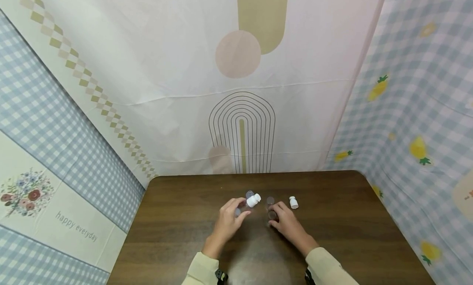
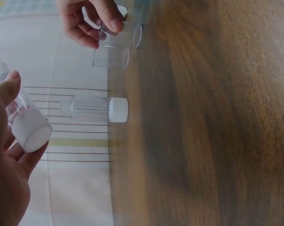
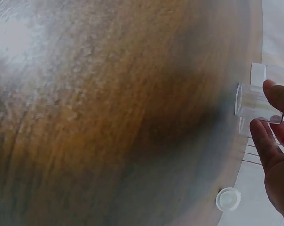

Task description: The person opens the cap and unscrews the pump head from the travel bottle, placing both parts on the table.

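Observation:
My left hand (image 1: 229, 219) grips a clear bottle (image 2: 20, 102) with a white base (image 2: 32, 130) and a white pump top (image 1: 253, 200), tilted over the table. A second clear bottle (image 2: 90, 108) with a white base stands just beyond it, no pump on its neck. With thumb and fingers, my right hand (image 1: 288, 224) holds a clear cylindrical cover (image 3: 255, 101) by its sides, close over the wood. Another clear cover (image 1: 270, 200) stands right behind that one. A loose white pump top (image 1: 293, 202) is to the right of my right hand.
Everything is on a dark brown wooden table (image 1: 177, 231) with rounded far corners. A pale patterned cloth (image 1: 184, 133) hangs at its far edge, and checked cloths (image 1: 402, 92) hang along both sides.

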A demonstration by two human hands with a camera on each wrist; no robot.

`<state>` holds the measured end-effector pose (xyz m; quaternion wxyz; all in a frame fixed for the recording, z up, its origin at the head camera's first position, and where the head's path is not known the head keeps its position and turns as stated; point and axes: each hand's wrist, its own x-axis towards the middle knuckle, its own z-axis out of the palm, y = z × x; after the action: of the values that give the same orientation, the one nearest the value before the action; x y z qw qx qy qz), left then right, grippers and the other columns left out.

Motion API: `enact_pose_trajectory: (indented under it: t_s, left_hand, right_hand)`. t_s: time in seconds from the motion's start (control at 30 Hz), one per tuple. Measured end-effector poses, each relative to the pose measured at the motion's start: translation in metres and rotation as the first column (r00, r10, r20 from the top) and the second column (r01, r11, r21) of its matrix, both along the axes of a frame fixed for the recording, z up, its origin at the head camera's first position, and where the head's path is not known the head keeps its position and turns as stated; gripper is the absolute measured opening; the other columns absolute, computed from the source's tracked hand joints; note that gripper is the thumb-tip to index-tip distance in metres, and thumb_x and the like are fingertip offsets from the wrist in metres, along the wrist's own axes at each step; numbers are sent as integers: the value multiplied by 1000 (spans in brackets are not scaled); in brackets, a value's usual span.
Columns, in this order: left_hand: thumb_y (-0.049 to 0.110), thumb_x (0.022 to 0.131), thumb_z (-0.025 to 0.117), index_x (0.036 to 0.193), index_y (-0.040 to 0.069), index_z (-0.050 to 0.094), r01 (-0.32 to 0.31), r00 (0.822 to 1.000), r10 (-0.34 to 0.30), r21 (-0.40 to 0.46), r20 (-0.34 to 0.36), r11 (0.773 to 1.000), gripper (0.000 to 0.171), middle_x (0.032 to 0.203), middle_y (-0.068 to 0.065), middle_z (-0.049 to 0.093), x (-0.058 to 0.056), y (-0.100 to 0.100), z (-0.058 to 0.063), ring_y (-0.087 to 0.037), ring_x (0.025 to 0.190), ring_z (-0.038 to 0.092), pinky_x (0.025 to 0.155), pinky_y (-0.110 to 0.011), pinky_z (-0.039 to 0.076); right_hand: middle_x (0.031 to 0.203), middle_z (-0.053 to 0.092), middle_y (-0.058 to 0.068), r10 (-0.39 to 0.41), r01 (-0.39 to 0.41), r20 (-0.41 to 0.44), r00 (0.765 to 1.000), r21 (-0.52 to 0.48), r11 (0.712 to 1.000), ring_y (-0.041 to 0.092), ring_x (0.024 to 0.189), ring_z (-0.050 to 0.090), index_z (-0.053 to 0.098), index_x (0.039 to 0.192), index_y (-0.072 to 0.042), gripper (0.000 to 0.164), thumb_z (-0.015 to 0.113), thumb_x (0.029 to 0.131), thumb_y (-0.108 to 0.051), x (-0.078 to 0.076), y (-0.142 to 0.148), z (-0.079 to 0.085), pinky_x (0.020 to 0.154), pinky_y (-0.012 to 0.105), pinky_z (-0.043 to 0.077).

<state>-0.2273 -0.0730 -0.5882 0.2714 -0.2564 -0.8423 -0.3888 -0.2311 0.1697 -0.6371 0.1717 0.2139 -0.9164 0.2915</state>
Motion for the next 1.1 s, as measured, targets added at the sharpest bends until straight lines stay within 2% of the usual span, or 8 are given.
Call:
enact_pose_trajectory:
  t_s: [0.17,0.33,0.53,0.73,0.97,1.1]
  left_hand:
    - [12,76,91,111,5,72,-10,1000,10,-27,-18,1000,40,95,-6,73,2,1,-1,-20,86,71,75,-33,59]
    - [13,75,92,112,5,72,-8,1000,7,-52,-20,999,42,96,-7,73,5,3,-3,-20,88,70,76,-33,59]
    - [14,76,91,112,6,72,1,999,-4,-76,-44,997,42,96,-4,73,6,6,-3,-17,89,67,77,-31,58]
    - [16,75,92,112,6,73,7,998,-13,-102,-60,995,43,97,-3,74,6,9,-3,-16,88,66,77,-29,56]
    - [16,73,94,111,6,73,13,995,-26,-122,-101,992,45,96,-4,73,5,9,-1,-16,86,65,75,-31,56]
    - [18,74,93,112,6,72,17,992,-37,-154,-122,988,45,97,-4,73,4,9,2,-17,86,65,76,-31,56]
  right_hand:
    - [107,61,5,-31,32,14,999,-10,999,14,89,61,67,114,-4,54,96,69,-12,5,2,-1,74,30,56]
    - [106,62,7,-46,46,-5,999,-58,997,17,84,63,64,115,-3,56,95,72,-18,9,8,7,70,27,57]
    - [107,63,10,22,-22,-2,1000,-169,985,27,87,68,60,118,-2,56,93,74,-13,10,15,28,72,29,61]
    - [114,65,18,122,-97,53,991,-341,935,33,97,70,58,127,3,62,90,75,-5,13,16,51,78,28,62]
    - [124,66,20,141,-90,83,987,-441,893,34,102,70,56,134,-6,59,85,82,-4,13,15,67,80,35,63]
    - [125,66,21,152,-75,115,982,-499,863,36,103,70,57,134,-4,55,82,85,-3,13,14,73,82,34,63]
